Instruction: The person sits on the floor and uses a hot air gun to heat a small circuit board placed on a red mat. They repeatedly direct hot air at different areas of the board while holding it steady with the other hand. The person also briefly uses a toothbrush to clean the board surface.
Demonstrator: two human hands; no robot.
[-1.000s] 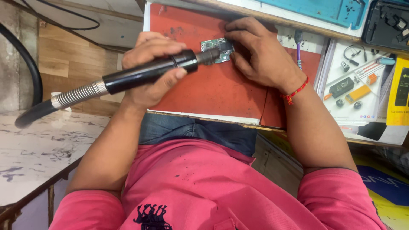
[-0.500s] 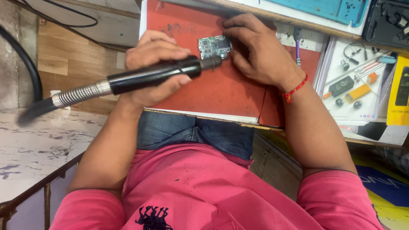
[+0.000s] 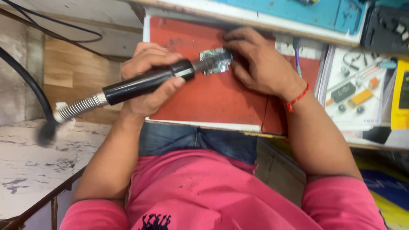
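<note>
Moved: tool tip (image 3: 200, 67) creeps nearer the board (image 3: 216, 59).
Left grip (image 3: 149, 83): I clench the black handpiece (image 3: 145, 83).
Right grip (image 3: 260, 64): fingers pinning board to the red mat (image 3: 213, 98).
Tip: I'd hold the board flat, press lightly.

views: one only, head camera | position: above the person's own chest, worn on the head | direction: steeply down and a little forward, onto the bench (image 3: 341, 40) edge | distance: close, both forearms and the red mat (image 3: 221, 98) fill the middle | framing: lap and pink shirt at bottom, floor at left | shared area: none, single view
</note>
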